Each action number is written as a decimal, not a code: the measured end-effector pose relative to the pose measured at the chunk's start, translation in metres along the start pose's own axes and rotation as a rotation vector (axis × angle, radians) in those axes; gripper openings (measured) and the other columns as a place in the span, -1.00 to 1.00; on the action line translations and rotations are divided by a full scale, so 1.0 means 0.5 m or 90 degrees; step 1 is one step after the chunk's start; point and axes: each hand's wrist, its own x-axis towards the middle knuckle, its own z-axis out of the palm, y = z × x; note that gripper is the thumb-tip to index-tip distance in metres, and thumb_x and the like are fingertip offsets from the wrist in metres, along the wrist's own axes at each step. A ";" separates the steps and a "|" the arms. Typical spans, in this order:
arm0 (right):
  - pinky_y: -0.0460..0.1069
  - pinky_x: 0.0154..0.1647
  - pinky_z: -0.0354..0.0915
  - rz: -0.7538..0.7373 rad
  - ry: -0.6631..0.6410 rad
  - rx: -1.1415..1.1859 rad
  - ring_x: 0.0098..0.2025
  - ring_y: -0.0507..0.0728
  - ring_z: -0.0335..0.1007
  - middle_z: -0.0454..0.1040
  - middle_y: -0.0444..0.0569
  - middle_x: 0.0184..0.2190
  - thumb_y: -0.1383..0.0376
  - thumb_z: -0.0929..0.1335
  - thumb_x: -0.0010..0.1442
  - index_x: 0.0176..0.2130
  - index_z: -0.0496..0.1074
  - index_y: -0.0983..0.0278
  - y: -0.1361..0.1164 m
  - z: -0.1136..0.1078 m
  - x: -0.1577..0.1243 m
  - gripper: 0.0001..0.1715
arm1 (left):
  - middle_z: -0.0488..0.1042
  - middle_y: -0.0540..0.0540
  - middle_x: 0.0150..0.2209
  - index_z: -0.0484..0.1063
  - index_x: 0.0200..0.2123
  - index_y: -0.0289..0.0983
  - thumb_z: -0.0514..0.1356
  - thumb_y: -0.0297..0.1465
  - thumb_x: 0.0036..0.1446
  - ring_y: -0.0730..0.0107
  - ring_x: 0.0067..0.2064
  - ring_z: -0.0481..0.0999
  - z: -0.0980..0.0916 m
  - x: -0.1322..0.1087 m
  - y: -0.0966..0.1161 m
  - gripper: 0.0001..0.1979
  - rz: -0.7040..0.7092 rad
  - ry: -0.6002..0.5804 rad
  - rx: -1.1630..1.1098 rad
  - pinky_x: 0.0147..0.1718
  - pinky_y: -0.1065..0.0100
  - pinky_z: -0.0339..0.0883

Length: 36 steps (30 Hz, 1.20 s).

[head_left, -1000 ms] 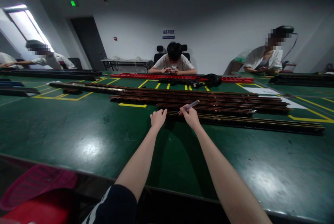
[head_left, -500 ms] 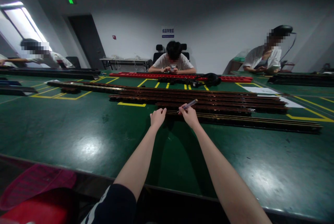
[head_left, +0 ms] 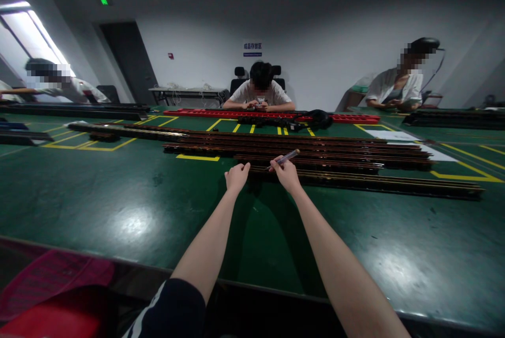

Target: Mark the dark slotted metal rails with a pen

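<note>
My right hand (head_left: 287, 175) grips a slim pen-like tool (head_left: 289, 157) with a see-through grey barrel. Its thin tip slants down to the left, over the nearest long dark rail (head_left: 386, 185). Whether the tip touches the rail is too small to tell. My left hand (head_left: 237, 177) is closed at the left end of that rail, thumb on top and the other fingers partly hidden. Just behind lie several long dark rails with reddish-brown edges (head_left: 300, 144), side by side.
The green table (head_left: 118, 196) has yellow tape marks. Beyond the rails lie a red slotted rail (head_left: 351, 118), black cables (head_left: 317, 119) and white paper sheets (head_left: 437, 154). Three people sit around the far side. A pink basket (head_left: 59, 277) stands below the table's left front edge.
The whole view has shifted slightly to the left. Both hands, the tool and the rails keep nearly the same places relative to each other.
</note>
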 end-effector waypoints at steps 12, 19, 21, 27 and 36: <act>0.01 -0.29 0.31 -0.016 0.013 -0.019 -0.39 0.13 0.45 0.53 -0.06 -0.46 0.26 0.29 0.24 -0.39 0.36 0.25 0.006 -0.002 0.005 -0.83 | 0.53 -0.09 -0.42 0.22 -0.60 -0.20 -0.09 -0.19 0.28 0.21 -0.26 0.52 -0.009 -0.001 0.005 -0.57 -0.031 0.024 0.002 0.03 0.09 0.22; 0.03 -0.23 0.33 -0.015 0.024 -0.019 -0.33 0.16 0.48 0.54 -0.06 -0.45 0.24 0.30 0.22 -0.37 0.38 0.24 0.008 -0.005 0.004 -0.84 | 0.54 -0.13 -0.37 0.23 -0.59 -0.20 -0.13 -0.23 0.31 0.19 -0.21 0.52 -0.004 0.002 -0.001 -0.56 -0.048 0.041 0.001 0.05 0.09 0.21; 0.04 -0.21 0.33 -0.015 0.034 -0.027 -0.33 0.16 0.48 0.53 -0.06 -0.46 0.24 0.30 0.21 -0.38 0.38 0.24 0.009 -0.007 0.004 -0.85 | 0.55 -0.13 -0.33 0.27 -0.52 -0.20 -0.16 -0.24 0.32 0.18 -0.17 0.51 -0.001 0.003 -0.004 -0.59 -0.033 0.048 0.005 0.04 0.09 0.22; 0.05 -0.17 0.34 -0.018 0.057 -0.034 -0.32 0.17 0.49 0.53 -0.06 -0.49 0.24 0.30 0.19 -0.42 0.36 0.23 0.013 -0.016 0.006 -0.83 | 0.51 -0.18 -0.09 0.40 -0.22 -0.22 -0.15 -0.31 0.32 0.16 -0.03 0.44 0.000 -0.009 0.003 -0.66 0.047 0.101 0.011 -0.03 0.16 0.31; 0.07 -0.16 0.34 -0.005 0.088 -0.021 -0.35 0.18 0.50 0.52 -0.04 -0.51 0.27 0.31 0.16 -0.44 0.37 0.23 0.015 -0.025 0.005 -0.86 | 0.52 -0.16 -0.07 0.48 -0.14 -0.23 -0.08 -0.44 0.26 0.18 0.05 0.39 0.007 -0.026 0.026 -0.67 0.228 0.137 0.115 0.14 0.12 0.20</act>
